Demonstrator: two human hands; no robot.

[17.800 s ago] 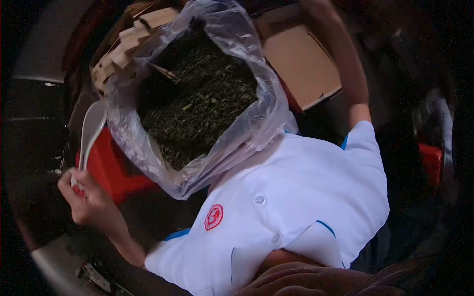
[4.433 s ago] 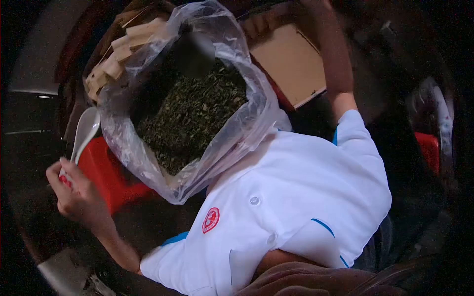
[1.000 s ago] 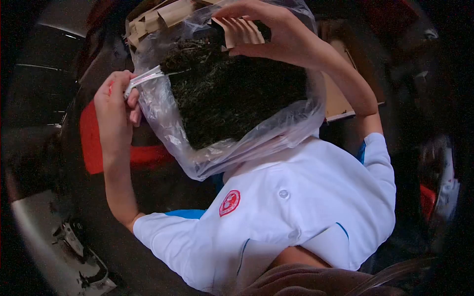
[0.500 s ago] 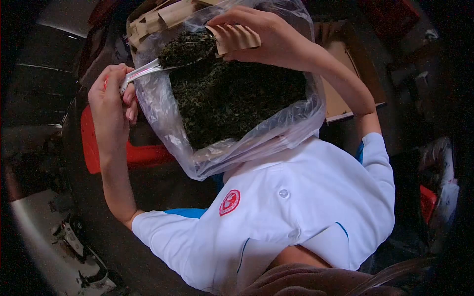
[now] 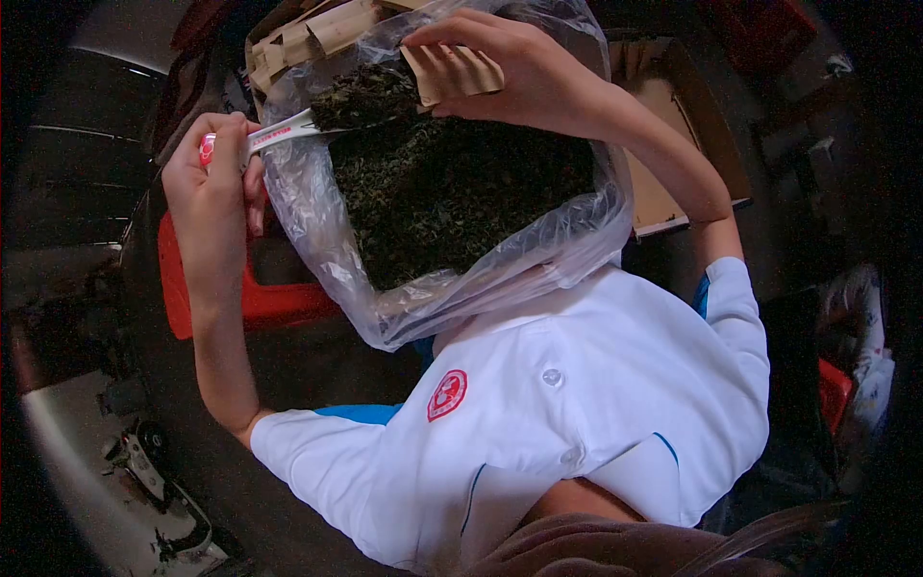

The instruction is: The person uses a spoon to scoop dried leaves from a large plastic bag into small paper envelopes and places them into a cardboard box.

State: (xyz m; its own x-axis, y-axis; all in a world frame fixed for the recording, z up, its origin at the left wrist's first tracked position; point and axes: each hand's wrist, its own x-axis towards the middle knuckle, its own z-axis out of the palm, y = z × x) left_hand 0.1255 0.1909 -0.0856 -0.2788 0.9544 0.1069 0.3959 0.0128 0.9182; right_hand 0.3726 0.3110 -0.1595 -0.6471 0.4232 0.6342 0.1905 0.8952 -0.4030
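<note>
My left hand [image 5: 213,173] is closed around the pale handle of a scoop [image 5: 285,133], which has red printing. Dark dried leaves [image 5: 361,96] are heaped on the scoop's far end. My right hand [image 5: 524,77] grips a small creased brown paper bag [image 5: 457,77], whose opening is against the leaves at the scoop's tip. Below both lies a clear plastic bag [image 5: 322,240] full of the same dark leaves. How far the scoop reaches into the paper bag is hidden.
More brown paper bags [image 5: 336,27] lie in a box at the top, behind the plastic bag. An open cardboard box [image 5: 663,144] stands to the right. A red plastic stool [image 5: 279,303] is at the left. A machine-like object [image 5: 144,466] is at the lower left.
My left hand has shifted slightly left, and the scoop's handle has turned so its printing shows more. The paper bag in my right hand has moved very slightly left.
</note>
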